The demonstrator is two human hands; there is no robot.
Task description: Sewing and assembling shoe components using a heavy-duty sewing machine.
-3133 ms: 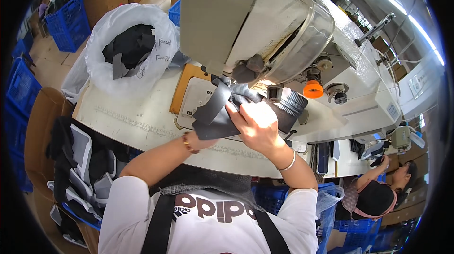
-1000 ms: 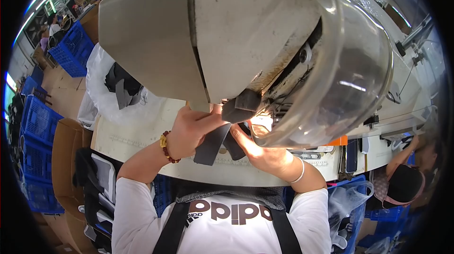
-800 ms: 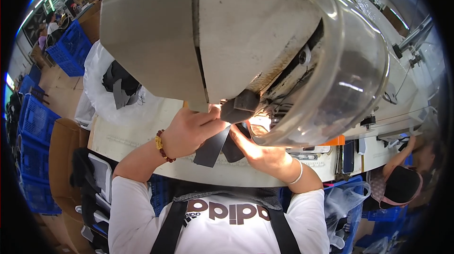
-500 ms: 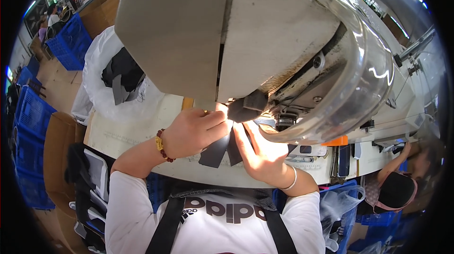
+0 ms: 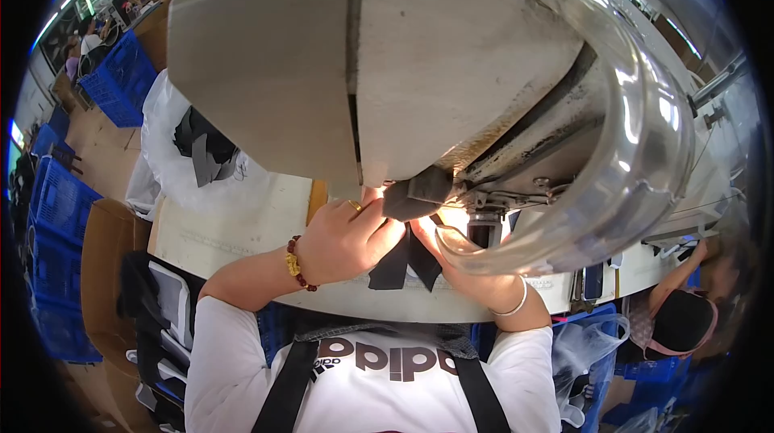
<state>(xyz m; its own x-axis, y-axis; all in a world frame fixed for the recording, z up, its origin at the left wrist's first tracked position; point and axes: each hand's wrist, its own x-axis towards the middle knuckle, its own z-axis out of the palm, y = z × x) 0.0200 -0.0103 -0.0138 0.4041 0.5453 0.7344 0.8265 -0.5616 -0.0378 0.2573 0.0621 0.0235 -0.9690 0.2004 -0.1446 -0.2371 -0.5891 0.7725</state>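
The sewing machine head [image 5: 419, 70], grey and bulky, fills the upper view, with a clear curved guard [image 5: 637, 183] on its right side. Beneath it runs the pale worktable [image 5: 242, 223]; a white bag of dark cut pieces [image 5: 205, 147] lies well to the left of the fingers. The black fabric piece [image 5: 407, 256] hangs just below the fingertips, its upper end going under the machine head where a bright work light falls. The left hand [image 5: 347, 239], ringed and with a beaded bracelet at the wrist, lies curled over the piece's left edge, fingers pressing it flat rather than clenched. The right hand [image 5: 463, 268] holds the right edge; its fingertips are hidden behind the guard, so their exact grip cannot be told. Judged from this pose, good practice is to keep both edges taut and level, feed evenly, and keep the fingertips beside, never under, the needle zone.
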